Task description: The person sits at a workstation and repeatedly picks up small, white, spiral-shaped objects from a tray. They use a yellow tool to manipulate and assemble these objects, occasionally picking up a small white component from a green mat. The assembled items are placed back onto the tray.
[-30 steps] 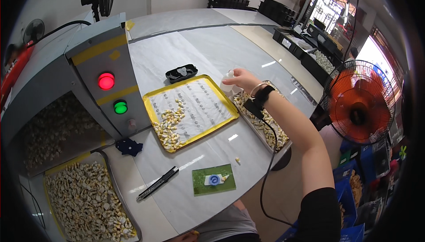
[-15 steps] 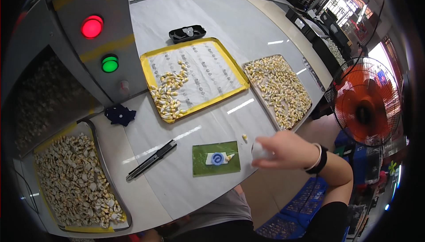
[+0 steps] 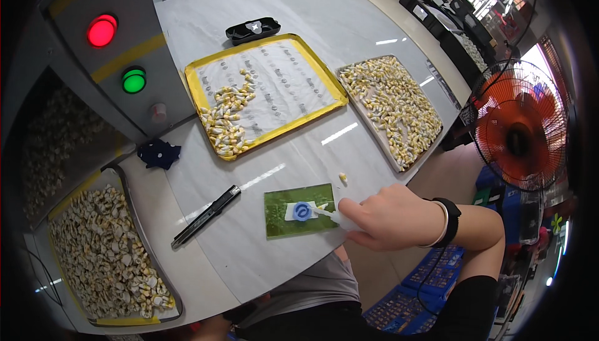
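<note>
Near the table's front edge, a small white plastic tool (image 3: 334, 216) lies pinched in the right hand (image 3: 390, 216), its tip on a green rectangular mat (image 3: 281, 224) beside a black utility knife (image 3: 206, 215); the left hand is unseen.

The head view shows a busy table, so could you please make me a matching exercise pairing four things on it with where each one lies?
Things:
1. green mat
2. black knife
3. yellow-rimmed tray
4. dark blue rag

Places:
A. below the green lamp, by the machine
B. middle of the table, pale pieces heaped at its left end
C. under the tip of the white tool in the right hand
D. left of the mat, lying slantwise

Pairs: 1-C, 2-D, 3-B, 4-A
</note>
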Tool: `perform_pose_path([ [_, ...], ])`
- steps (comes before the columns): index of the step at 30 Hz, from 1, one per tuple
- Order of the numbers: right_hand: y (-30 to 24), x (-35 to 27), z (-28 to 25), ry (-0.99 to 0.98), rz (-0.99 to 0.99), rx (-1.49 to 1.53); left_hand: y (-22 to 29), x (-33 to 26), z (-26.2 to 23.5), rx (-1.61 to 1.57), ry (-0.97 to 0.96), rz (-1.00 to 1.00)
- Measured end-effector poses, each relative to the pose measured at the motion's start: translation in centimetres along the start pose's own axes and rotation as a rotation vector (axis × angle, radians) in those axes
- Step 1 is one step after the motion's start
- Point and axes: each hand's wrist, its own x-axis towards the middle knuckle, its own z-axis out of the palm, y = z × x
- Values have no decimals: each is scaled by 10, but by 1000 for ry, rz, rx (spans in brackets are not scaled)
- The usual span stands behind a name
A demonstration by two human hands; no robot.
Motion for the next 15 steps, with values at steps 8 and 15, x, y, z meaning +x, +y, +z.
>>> perform_pose_path([
  [8,-2,-1,-9,11,40,60,0,-1,-5,1,-13,-4],
  [15,-6,-3,-18,4,66,76,2,1,-6,4,-14,-5],
])
